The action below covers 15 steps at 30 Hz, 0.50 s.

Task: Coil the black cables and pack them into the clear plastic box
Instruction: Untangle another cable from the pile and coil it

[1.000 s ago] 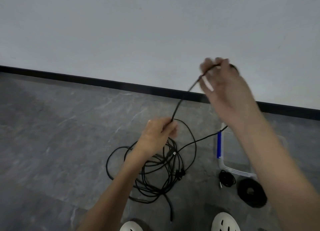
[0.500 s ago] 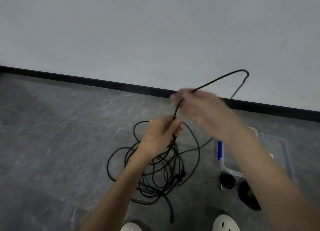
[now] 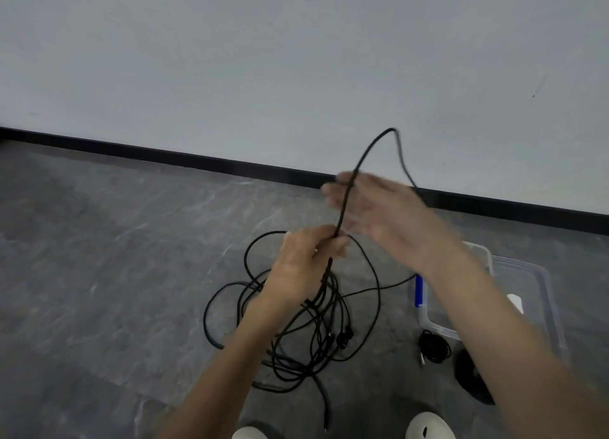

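Note:
A long black cable rises from my left hand into a tall loop in front of the wall. My left hand grips the cable where several strands gather. Below it a loose tangle of black cable lies on the grey floor. My right hand, blurred by motion, is just right of the rising strand with its fingers stretched out, holding nothing that I can see. The clear plastic box stands on the floor at the right, partly hidden by my right forearm.
A small coiled black cable and a bigger black coil lie on the floor in front of the box. A blue clip sits on the box's left wall. White shoes show at the bottom edge. A black skirting runs along the wall.
My right hand came down from its raised position towards my left hand and let its fingers spread. The cable loop now stands free above both hands. The left hand stayed in place.

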### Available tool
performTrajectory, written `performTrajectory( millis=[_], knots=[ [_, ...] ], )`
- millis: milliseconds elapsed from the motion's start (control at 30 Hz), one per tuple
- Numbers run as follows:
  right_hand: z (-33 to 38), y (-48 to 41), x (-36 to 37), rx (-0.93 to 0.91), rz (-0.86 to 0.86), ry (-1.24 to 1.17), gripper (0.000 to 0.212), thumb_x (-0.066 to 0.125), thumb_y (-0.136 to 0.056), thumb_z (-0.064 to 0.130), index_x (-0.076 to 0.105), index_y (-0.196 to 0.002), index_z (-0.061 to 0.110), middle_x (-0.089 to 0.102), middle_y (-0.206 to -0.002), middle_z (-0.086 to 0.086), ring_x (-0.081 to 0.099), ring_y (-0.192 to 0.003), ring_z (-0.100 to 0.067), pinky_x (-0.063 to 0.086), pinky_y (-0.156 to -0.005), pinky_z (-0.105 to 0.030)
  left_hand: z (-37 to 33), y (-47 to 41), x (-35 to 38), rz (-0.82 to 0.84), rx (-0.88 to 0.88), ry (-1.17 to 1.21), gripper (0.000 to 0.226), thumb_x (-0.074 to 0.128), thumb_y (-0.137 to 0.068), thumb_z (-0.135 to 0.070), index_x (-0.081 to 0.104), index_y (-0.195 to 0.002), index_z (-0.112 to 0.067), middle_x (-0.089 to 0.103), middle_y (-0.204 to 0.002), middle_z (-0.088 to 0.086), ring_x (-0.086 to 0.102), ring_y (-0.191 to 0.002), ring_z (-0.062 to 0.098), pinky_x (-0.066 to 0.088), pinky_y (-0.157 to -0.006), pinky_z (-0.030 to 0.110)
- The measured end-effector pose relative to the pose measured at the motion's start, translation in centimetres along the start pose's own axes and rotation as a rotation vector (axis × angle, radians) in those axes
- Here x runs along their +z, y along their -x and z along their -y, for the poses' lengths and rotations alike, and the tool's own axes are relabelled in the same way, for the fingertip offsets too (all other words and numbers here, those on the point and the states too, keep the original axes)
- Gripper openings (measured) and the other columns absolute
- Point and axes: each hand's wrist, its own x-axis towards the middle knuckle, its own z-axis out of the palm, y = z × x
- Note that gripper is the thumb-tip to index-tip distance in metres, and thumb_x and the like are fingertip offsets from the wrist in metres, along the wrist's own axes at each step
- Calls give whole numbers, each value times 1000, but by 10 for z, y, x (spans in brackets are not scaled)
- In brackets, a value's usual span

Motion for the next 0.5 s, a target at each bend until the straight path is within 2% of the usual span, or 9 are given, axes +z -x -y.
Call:
performTrajectory(
  millis=[100,167,233,300,400,433,500],
  knots=[
    [-5,3,7,6,110,209,37,43,-99,29,64,-113,2,71,-109,-11,65,-108,-23,50,-94,-35,-4,0,-1,-44,18,52,15,59,-95,-19,71,-88,-15,71,-73,-7,67,-71,4,51,-70,13],
    [0,3,9,9,87,147,39,41,-100,34,66,-99,3,72,-91,-10,68,-91,-25,50,-90,-39,-5,-1,-4,-62,-39,175,11,61,-93,-22,70,-87,-24,73,-74,-3,68,-73,12,53,-72,18],
    [3,3,9,-2,21,47,38,40,-101,34,61,-82,8,61,-70,-6,60,-70,-21,47,-85,-42,-6,-1,-8,-43,-79,245,8,64,-91,-24,70,-87,-27,74,-78,-6,69,-77,7,51,-75,15],
    [4,2,9,-15,-32,-31,38,39,-102,33,53,-75,11,49,-60,-1,49,-59,-15,48,-84,-41,-3,-1,-11,-3,-70,132,7,66,-90,-25,71,-94,-24,74,-91,-9,66,-92,3,49,-85,18],
    [10,2,7,-24,-72,-124,39,37,-103,35,49,-72,13,37,-57,3,37,-53,-12,50,-75,-35,10,-1,-15,37,17,-330,27,67,-89,-28,64,-116,-25,58,-125,-10,47,-120,7,36,-101,21],
    [13,2,6,-27,-73,-147,39,37,-103,35,48,-72,14,34,-57,4,35,-52,-11,50,-71,-32,12,0,-17,68,-13,-370,33,67,-89,-30,60,-121,-27,52,-131,-10,43,-123,7,33,-101,20],
    [15,3,3,-32,-62,-181,40,36,-103,36,47,-71,15,32,-57,5,33,-52,-11,50,-64,-28,13,1,-22,171,-111,-212,35,65,-91,-27,57,-125,-28,55,-130,-10,51,-122,7,40,-102,21]
  ],
)
